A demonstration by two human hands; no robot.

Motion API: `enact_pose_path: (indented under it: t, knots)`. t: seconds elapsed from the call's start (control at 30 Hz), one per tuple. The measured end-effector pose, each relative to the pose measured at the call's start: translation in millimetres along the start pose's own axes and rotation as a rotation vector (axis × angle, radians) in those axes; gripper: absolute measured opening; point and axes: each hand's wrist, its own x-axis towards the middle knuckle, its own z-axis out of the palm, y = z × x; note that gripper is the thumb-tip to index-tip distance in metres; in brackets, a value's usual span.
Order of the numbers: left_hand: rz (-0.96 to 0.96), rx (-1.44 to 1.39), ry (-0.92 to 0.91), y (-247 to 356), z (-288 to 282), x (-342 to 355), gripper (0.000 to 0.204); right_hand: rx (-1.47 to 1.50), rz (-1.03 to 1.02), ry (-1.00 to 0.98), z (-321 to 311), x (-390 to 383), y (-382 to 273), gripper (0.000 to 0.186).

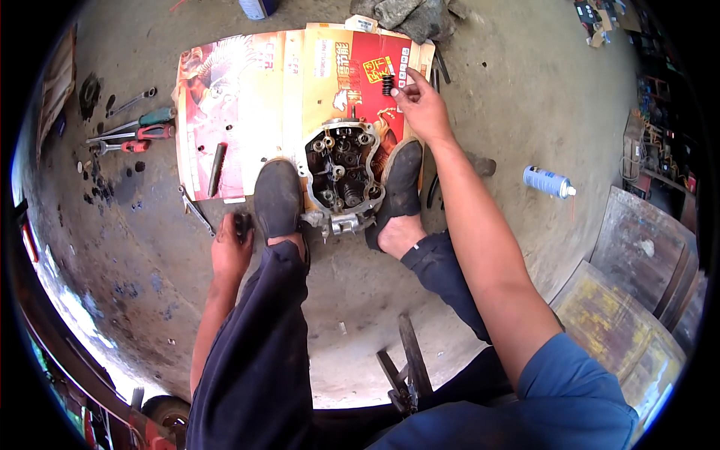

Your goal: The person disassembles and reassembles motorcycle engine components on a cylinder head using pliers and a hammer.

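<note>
An engine cylinder head (341, 169), open and oily inside, lies on flattened cardboard between my shoes. Beyond its upper right, my right hand (426, 111) has its thumb and fingers at a small black coil spring (387, 85) over the red part of the cardboard. The thumb touches the spring's side. Another coil spring (352, 194) shows inside the cylinder head, near its lower right. Low by my left shoe, my left hand (231, 246) is closed around a small dark part (241, 223), whose kind I cannot make out.
On the cardboard (262, 67) lies a dark metal rod (217, 170). Wrenches (196, 210) and screwdrivers (142, 133) are on the floor at left. A spray can (547, 182) lies at right. Grey rags (412, 16) are heaped at the far edge.
</note>
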Motion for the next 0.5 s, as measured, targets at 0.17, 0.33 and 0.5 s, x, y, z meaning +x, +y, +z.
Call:
enact_pose_path:
  t: [0.17,0.33,0.5]
  knots:
    - [-0.041,-0.035,-0.058,13.0,-3.9,3.1,0.042,-0.044,0.068,0.087,-32.3,-33.9,8.0,0.042]
    - [-0.035,-0.026,-0.028,9.5,-2.8,0.3,0.042,-0.689,0.196,0.106,-58.1,-119.3,9.0,0.039]
    - [-0.051,-0.044,-0.001,16.1,-13.2,-6.0,0.041,-0.824,0.325,0.155,-41.7,-158.4,26.6,0.052]
